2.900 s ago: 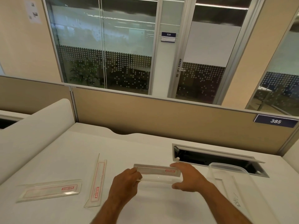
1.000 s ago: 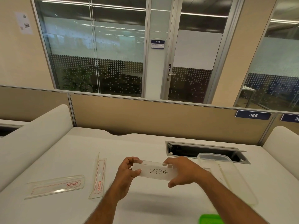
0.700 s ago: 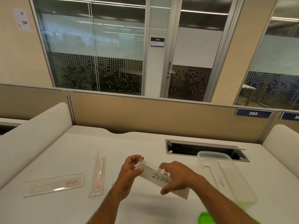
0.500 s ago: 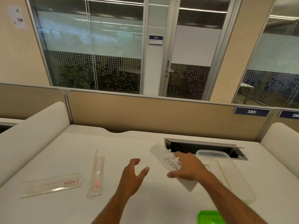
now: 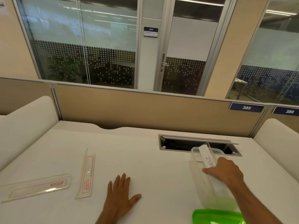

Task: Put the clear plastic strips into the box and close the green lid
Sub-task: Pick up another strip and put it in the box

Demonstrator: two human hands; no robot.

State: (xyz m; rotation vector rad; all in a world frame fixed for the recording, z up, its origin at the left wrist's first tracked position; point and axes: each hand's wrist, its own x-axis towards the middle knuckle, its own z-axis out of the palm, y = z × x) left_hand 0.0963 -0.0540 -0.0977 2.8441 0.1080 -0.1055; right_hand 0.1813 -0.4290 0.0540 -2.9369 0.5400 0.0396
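Note:
A long clear plastic box point(image 5: 196, 168) stands open on the white desk at the right. My right hand point(image 5: 225, 171) is over it, gripping a clear strip point(image 5: 207, 156) with "ZEB" handwritten on it; the strip tilts down into the box. My left hand point(image 5: 120, 194) lies flat on the desk with fingers spread, holding nothing. Two more clear strips with red labels lie at the left: one lengthwise point(image 5: 87, 174), one crosswise point(image 5: 36, 187). The green lid point(image 5: 216, 217) lies at the bottom edge, near the box's close end.
A rectangular cable opening point(image 5: 176, 144) with a raised flap is cut into the desk just behind the box. A beige partition point(image 5: 137, 110) closes the back of the desk, and white padded dividers point(image 5: 24, 120) rise on both sides.
My left hand let go of the strip and dropped flat onto the desk. My right hand carried the strip to the right and tipped it into the box.

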